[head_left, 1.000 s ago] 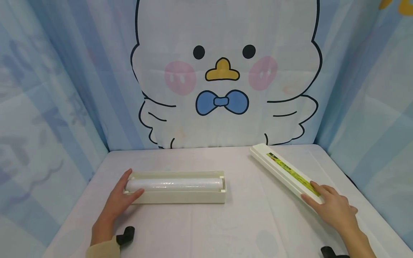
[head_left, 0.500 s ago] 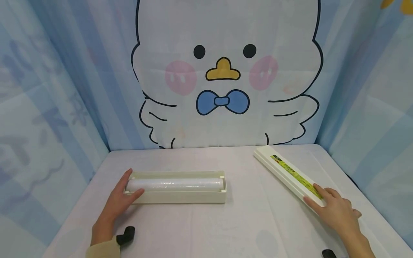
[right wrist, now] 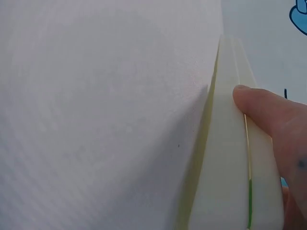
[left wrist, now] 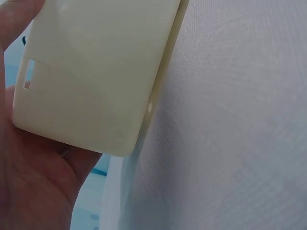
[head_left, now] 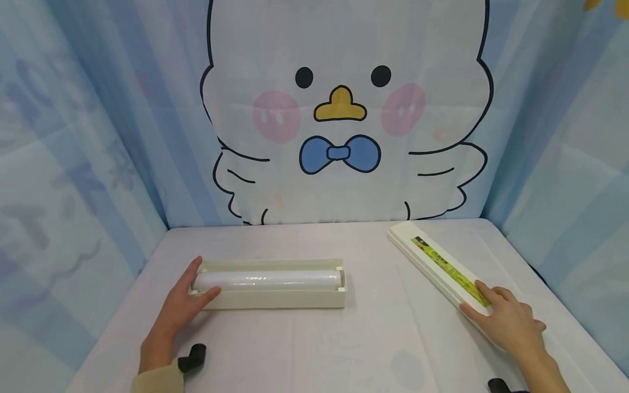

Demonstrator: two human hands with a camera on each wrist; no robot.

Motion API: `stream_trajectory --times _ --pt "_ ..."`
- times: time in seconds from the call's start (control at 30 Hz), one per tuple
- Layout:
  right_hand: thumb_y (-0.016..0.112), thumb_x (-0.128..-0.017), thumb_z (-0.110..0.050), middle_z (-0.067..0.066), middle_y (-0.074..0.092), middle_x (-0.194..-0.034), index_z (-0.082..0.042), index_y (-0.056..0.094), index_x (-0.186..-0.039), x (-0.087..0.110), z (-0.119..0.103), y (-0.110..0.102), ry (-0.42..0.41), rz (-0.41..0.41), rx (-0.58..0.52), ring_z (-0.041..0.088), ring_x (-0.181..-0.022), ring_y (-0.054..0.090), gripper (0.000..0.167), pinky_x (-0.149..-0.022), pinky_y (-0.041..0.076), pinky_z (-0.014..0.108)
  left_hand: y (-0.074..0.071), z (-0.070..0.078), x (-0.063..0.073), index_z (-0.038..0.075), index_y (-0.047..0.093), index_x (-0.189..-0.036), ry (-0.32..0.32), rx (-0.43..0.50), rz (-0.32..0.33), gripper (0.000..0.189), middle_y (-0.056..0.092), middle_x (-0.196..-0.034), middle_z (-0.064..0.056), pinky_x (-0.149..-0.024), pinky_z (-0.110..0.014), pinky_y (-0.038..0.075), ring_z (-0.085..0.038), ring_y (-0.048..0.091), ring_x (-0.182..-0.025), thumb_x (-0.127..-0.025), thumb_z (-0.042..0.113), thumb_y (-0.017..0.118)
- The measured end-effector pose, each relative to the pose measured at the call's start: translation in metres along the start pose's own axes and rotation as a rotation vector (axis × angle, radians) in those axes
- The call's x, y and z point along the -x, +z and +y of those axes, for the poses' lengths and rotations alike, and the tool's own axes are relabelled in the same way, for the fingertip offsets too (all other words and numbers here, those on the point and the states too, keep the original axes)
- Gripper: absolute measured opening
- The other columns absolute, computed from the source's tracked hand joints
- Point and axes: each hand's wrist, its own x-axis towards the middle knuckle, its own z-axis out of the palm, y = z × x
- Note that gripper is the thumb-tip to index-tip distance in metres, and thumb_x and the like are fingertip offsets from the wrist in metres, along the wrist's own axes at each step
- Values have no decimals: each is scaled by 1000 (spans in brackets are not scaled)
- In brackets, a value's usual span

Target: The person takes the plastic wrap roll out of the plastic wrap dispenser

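Box: one, cream, long and low, lying level left of centre in the lower half of the head view. The box (head_left: pixel 275 301) rests on the table (head_left: pixel 354 344), its long sides running across the frame. The left wrist view shows its end panel in the upper left, with a small rectangular slot near the left edge.

Roll: one, clear and glossy, lengthwise inside the box between its two long walls. The roll (head_left: pixel 275 280) shows bright reflections along its upper surface.

Left hand: clamped on the box's left end. The left hand (head_left: pixel 181 307) has its thumb over the near wall and its fingers at the far side. A beige sleeve (head_left: pixel 158 380) and a black fitting (head_left: pixel 193 358) appear at the wrist, lower left.

Lid: one, white, long and narrow, slanting from right of centre down toward the lower right, well apart from the box. The lid (head_left: pixel 432 269) bears a yellow-green printed label (head_left: pixel 449 268) along its top; whether its whole underside meets the table cannot be told.

Right hand: gripping the lid's near end, lower right. The right hand (head_left: pixel 513 323) has its thumb on the left side of the lid; the right wrist view shows that thumb against the pale surface, right of centre.

Backdrop: pale cloth, upper frame. The backdrop (head_left: pixel 339 199) carries a cartoon bird with a blue bow tie.
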Motion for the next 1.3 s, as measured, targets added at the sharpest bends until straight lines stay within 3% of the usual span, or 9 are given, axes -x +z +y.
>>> stream_trajectory --times 0.23,0.83,1.0,1.3 --pt "55 -88 -76 37 37 -135 -1 38 -151 -1 -1 2 -3 -20 7 66 -99 46 99 -66 38 78 0 -1 0 15 2 -164 -14 8 -6 110 7 -166 -22 -113 -70 14 -49 10 -149 -89 56 71" --pt "60 -81 -79 38 31 -139 -1 28 -155 -3 1 -8 -24 -187 44 66 -104 43 113 -72 36 84 -1 3 -1 14 2 -164 -17 7 -13 110 6 -166 -23 -113 -70 14 -49 10 -149 -89 57 72" --pt "61 -81 -79 39 32 -138 0 30 -154 -3 -1 -7 -23 -173 49 68 -106 41 112 -72 35 85 -1 -1 -2 13 4 -164 -9 3 -12 110 6 -166 -22 -113 -70 14 -49 10 -149 -89 56 72" --pt "61 -83 -76 39 30 -142 -4 33 -153 -2 -9 -10 -25 -67 83 73 -113 30 105 -77 28 90 -1 -2 -2 14 5 -164 21 6 -1 108 7 -167 -20 -114 -69 14 -47 10 -149 -89 58 70"
